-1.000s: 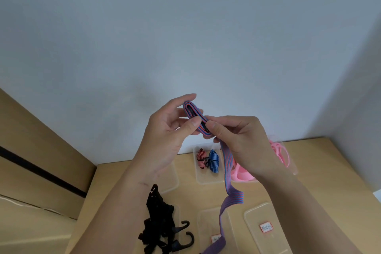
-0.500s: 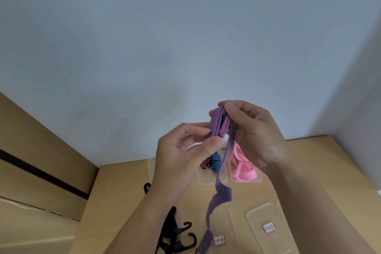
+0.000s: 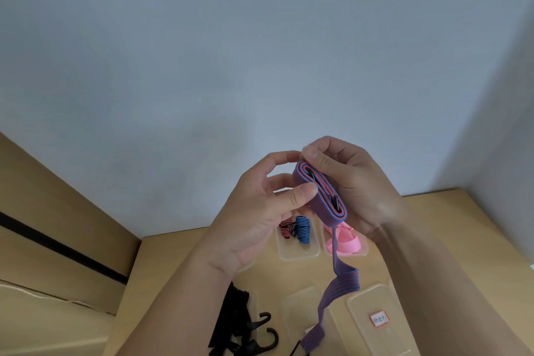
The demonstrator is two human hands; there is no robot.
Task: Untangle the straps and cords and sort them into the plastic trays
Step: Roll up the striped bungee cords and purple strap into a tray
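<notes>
A red-and-blue striped elastic strap [image 3: 320,196] is wound into a flat coil held up in front of the wall. My left hand [image 3: 260,211] pinches the coil's left side with thumb and fingers. My right hand [image 3: 346,182] grips it from the right and behind, fingers curled over the top. The strap's loose tail [image 3: 338,289] hangs down over the table to a black hook at the frame's bottom. Clear plastic trays lie below: one [image 3: 297,254] holds two small rolled striped straps [image 3: 297,228], another [image 3: 361,251] holds a pink strap [image 3: 345,243].
Black straps with hooks [image 3: 239,326] lie in a tray at the lower left. Two more clear trays sit near the front, one [image 3: 300,312] under the hanging tail, one [image 3: 375,321] bearing a red-edged label. The wooden table [image 3: 448,225] meets walls at back and right.
The coil has turned from edge-on to lying slanted with its open side towards me, and it has one more wrap. Both hands moved slightly right, and the tail hangs shorter.
</notes>
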